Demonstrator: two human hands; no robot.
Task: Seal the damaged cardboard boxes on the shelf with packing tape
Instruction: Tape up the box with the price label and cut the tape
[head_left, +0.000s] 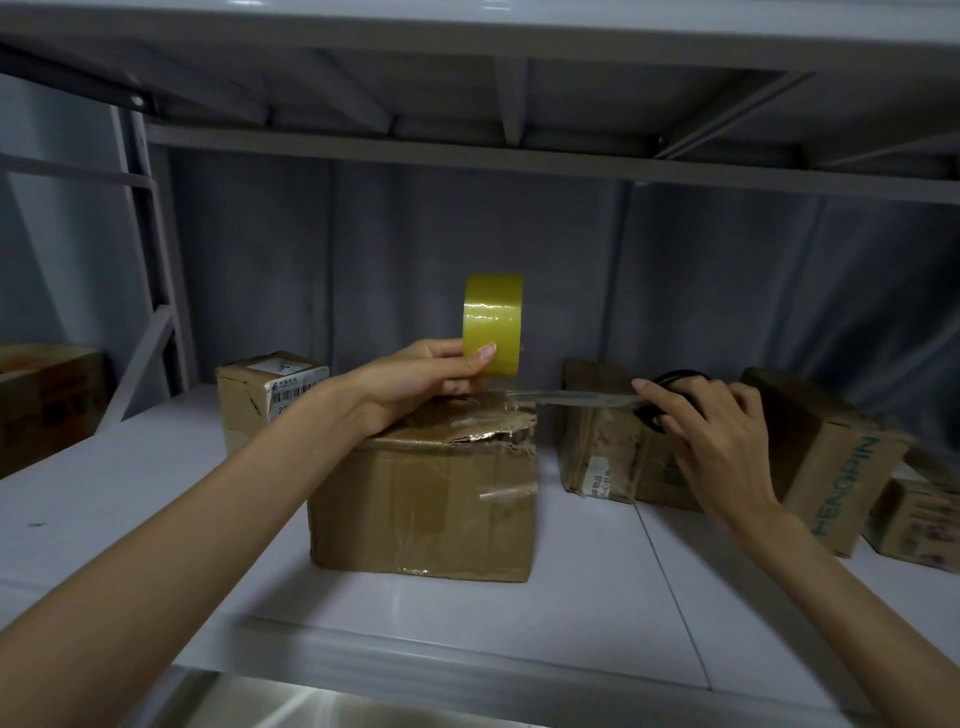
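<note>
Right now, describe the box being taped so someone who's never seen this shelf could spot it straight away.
On the white shelf, look to the front middle, between the person's forearms. The box being taped stands nearest the edge, right under the yellow tape roll in the left hand. Unlike its neighbours, its top right edge is torn and crumpled under shiny clear tape.
</note>
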